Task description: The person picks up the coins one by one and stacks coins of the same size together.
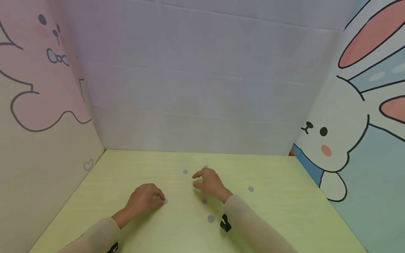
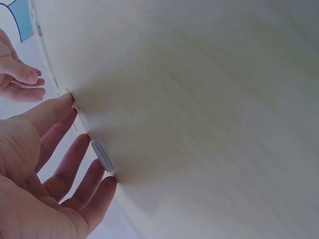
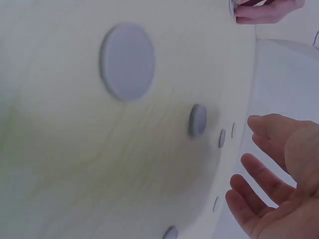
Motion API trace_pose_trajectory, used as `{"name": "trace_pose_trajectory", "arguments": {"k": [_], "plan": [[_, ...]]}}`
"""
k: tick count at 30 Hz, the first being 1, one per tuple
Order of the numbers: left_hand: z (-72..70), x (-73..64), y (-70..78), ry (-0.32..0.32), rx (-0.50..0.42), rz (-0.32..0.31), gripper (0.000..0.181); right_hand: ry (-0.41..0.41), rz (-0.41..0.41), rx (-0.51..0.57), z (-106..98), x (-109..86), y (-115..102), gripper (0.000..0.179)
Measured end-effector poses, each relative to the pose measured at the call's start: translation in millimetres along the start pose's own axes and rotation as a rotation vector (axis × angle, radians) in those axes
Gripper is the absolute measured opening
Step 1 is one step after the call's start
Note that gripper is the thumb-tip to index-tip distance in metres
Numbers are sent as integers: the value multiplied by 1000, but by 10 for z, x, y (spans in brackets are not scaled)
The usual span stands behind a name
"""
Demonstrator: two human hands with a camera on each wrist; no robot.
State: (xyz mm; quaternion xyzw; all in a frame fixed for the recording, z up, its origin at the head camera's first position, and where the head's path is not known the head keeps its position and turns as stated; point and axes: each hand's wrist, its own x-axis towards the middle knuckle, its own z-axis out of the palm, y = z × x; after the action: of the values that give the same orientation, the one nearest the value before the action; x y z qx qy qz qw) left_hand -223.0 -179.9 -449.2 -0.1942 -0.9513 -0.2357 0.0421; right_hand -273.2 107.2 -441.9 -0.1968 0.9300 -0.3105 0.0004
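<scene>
L hand [image 1: 142,199] pinching grey disc [image 1: 166,201], R hand [image 1: 211,182] hovering over bench [image 1: 284,218], other discs [image 1: 211,219] lying scattered nr. hands

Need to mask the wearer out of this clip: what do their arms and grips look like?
Left sleeve and right sleeve: long, plain, pale beige, ending near the wrist. A small black piece shows at each, left and right; too small to identify. Left grip and right grip: bare, no gloves. No cables visible.
</scene>
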Motion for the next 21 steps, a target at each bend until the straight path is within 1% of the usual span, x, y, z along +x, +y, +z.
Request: {"name": "trace_pose_trajectory", "arguments": {"k": [3,7,14,21], "plan": [[-5,-7,16,-5,-9,-13,10,1,0,0,-7,11,80,26],[-16,-17,38,-17,-26,-38,12,6,-1,-14,17,19,131,29],[-11,-9,20,-14,-10,-27,12,13,11,-69,56,49,149,25],[-25,-7,9,-14,-12,-15,11,44,15,-78,104,60,147,17]]}}
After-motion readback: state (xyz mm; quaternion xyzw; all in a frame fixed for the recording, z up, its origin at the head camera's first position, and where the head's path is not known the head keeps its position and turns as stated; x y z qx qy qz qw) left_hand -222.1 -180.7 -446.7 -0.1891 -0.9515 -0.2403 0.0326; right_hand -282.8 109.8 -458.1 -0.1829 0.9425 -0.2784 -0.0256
